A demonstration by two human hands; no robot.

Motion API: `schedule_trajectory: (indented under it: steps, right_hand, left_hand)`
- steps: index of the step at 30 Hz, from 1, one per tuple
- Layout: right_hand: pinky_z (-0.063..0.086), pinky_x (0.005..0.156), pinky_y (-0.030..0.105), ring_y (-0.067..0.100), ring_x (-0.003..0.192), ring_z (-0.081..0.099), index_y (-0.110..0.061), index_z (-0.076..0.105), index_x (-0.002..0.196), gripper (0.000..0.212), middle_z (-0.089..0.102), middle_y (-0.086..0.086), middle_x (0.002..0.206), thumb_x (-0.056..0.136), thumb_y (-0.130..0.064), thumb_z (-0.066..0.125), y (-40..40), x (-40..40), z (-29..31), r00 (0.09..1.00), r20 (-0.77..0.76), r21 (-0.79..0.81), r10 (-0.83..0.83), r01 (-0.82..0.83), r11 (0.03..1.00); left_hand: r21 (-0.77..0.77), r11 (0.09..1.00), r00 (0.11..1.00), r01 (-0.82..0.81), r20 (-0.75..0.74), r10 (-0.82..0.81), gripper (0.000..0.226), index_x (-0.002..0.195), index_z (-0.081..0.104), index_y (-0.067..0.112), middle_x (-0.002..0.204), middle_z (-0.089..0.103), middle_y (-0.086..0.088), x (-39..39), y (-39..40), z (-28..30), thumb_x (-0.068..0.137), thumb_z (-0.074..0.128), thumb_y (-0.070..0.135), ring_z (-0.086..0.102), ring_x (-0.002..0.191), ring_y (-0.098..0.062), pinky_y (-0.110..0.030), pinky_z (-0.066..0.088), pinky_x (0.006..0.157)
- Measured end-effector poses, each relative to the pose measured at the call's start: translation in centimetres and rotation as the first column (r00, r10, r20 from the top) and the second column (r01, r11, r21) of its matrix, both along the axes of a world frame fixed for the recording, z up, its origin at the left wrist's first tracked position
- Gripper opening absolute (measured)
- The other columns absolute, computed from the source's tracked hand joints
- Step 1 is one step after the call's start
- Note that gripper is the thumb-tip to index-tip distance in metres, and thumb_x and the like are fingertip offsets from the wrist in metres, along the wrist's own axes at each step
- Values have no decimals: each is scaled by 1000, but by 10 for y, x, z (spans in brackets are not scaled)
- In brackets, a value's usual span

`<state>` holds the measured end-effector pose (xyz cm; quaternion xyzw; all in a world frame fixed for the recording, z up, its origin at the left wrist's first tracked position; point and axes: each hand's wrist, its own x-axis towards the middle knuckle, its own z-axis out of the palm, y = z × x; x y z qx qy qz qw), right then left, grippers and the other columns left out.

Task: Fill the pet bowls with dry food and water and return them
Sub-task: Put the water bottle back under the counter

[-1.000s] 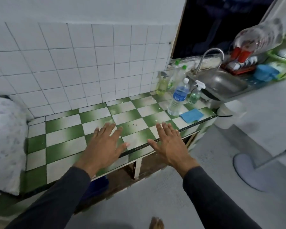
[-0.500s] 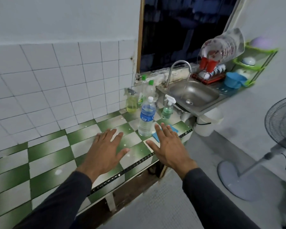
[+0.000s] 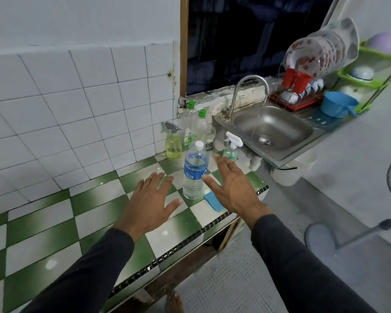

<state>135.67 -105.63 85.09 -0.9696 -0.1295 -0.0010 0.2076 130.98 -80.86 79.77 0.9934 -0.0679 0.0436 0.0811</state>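
We reach for water, no pet bowls in view.

Our left hand (image 3: 150, 203) and right hand (image 3: 233, 186) hover spread and empty above the green-and-white tiled counter (image 3: 54, 233); next we likely grasp the blue-labelled clear plastic water bottle (image 3: 195, 171) near its front edge.

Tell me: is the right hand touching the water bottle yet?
Cannot tell. In the head view, the right hand thumb overlaps the water bottle label edge; no gap or contact shows.

Green-and-white checkered tile counter (image 3: 54, 224): water bottle (image 3: 194, 171) upright near right end, blue cloth (image 3: 212, 199) flat beside it, spray bottles (image 3: 173, 141) and dish-soap bottles (image 3: 200, 125) against wall.
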Motion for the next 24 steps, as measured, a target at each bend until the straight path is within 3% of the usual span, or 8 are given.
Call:
schedule_trajectory:
  steps: [5, 12, 18, 21, 24]
  right_hand:
    - [17, 124, 37, 20, 155, 15, -25, 13, 162, 84, 15, 3, 169, 96, -72, 37, 5, 50, -8, 998, -66, 60, -8, 12, 998]
    - [27, 119, 38, 22, 150, 30, -33, 20, 160, 95, 27, -2, 166, 84, -82, 47, 18, 103, -31, 977, -213, 278, -29, 89, 956]
    - [33, 120, 37, 11, 146, 37, -40, 28, 157, 108, 32, -11, 163, 67, -92, 58, 21, 137, -53, 948, -318, 404, -20, 154, 902]
    - [35, 120, 39, 7, 144, 39, -40, 33, 155, 114, 35, -16, 160, 59, -92, 66, 23, 156, -59, 931, -363, 448, 30, 146, 882]
    - [37, 116, 31, 1, 136, 44, -42, 38, 152, 114, 42, -24, 151, 54, -85, 76, 25, 172, -63, 916, -388, 498, 104, 113, 859]
  left_hand:
    - [-73, 997, 998, 3, -56, -7, 99, 163, 23, 25, 168, 29, -6, 55, 1, -23, 86, 18, 88, 23, 156, -26, -49, 24, 126]
    - [-330, 943, 984, -38, -178, -23, 108, 165, 8, 29, 170, 22, -3, 104, -6, -56, 83, 56, 83, 27, 153, -24, -47, 32, 123]
    - [-610, 768, 955, -193, -295, 6, 129, 163, 8, 38, 169, 24, 5, 128, -16, -81, 62, 71, 88, 31, 151, -18, -41, 36, 119]
    - [-720, 652, 950, -237, -311, 3, 130, 161, 16, 41, 165, 34, 10, 140, -24, -99, 57, 87, 74, 37, 148, -13, -46, 40, 118]
    - [-806, 535, 948, -253, -316, -27, 129, 158, 25, 41, 156, 46, 14, 155, -31, -114, 53, 97, 63, 44, 143, -7, -47, 44, 116]
